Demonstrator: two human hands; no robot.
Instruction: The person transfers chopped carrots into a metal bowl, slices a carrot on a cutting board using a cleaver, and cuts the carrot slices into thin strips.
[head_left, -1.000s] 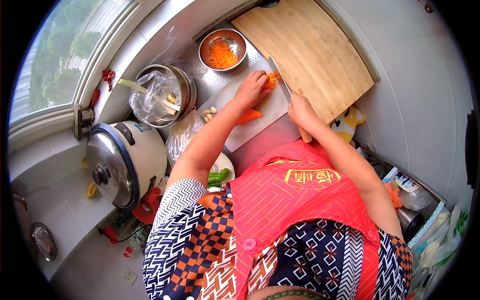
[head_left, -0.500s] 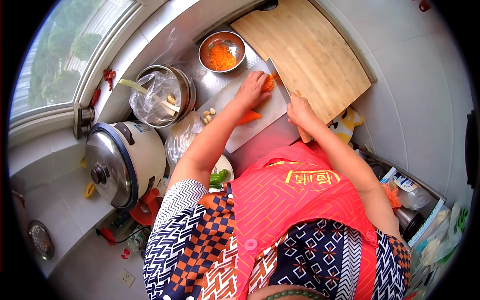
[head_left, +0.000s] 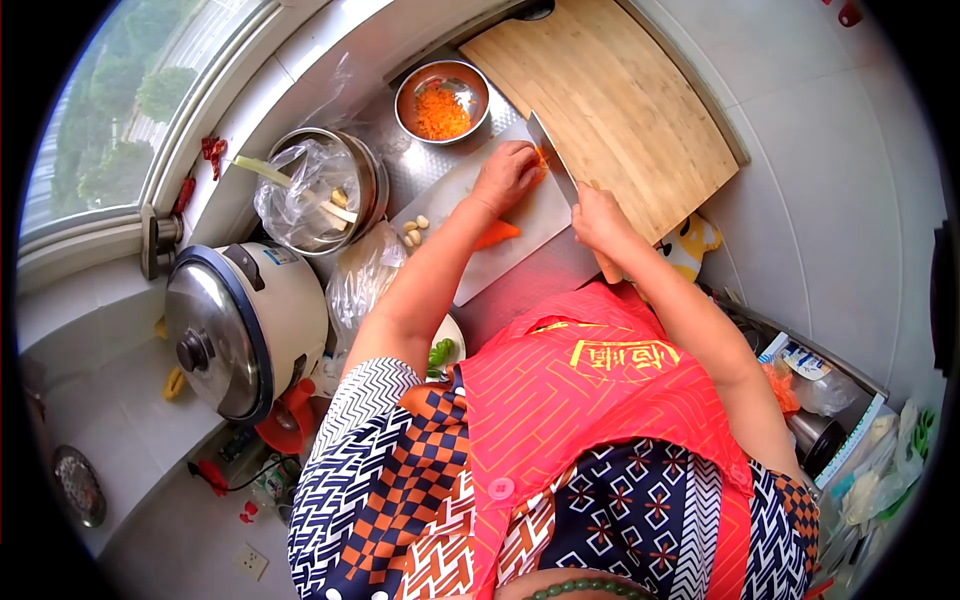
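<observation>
My left hand (head_left: pixel 506 178) is pressed down with curled fingers on cut carrot (head_left: pixel 542 164) at the upper part of the white cutting board (head_left: pixel 480 272). Much of that carrot is hidden under the fingers and behind the blade. In my right hand (head_left: pixel 599 217) is the handle of a kitchen knife (head_left: pixel 553 152), its broad blade standing on edge beside the left fingertips. Another carrot piece (head_left: pixel 497 235) lies on the board below my left hand. Several garlic cloves (head_left: pixel 414 233) sit at the board's left edge.
Beyond the board stands a metal bowl (head_left: pixel 481 82) of chopped carrot. A large wooden board (head_left: pixel 610 95) lies to the right. Left are a pot with a plastic bag (head_left: pixel 297 200) and a rice cooker (head_left: pixel 285 310). A plate with green peppers (head_left: pixel 440 352) is partly behind my left arm.
The knife blade has shifted slightly left, closer against my left fingers. Less of the cut carrot shows beside that hand. The whole view has moved a little.
</observation>
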